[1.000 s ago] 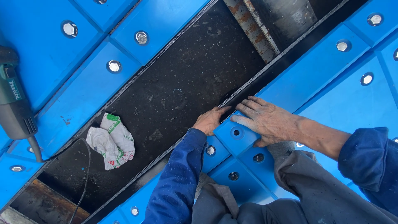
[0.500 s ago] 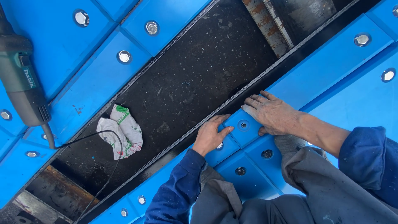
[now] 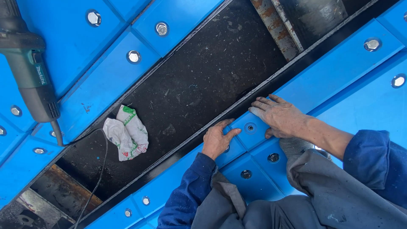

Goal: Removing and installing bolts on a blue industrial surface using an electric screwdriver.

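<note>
Small blue liner block (image 3: 251, 129), rigid and smooth-faced, probably slippery: take it by its edges. It lies between your hands, at the black channel's (image 3: 190, 91) rim. Your left hand (image 3: 217, 140) and right hand (image 3: 280, 115) press flat on it, fingers spread, clasping nothing. Crumpled rag (image 3: 126, 132) and grinder (image 3: 29, 72) lie well left.

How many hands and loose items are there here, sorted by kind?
bare hands: 2 (left hand, right hand)
corded power tool: 1
crumpled cloth: 1
Total: 4
</note>
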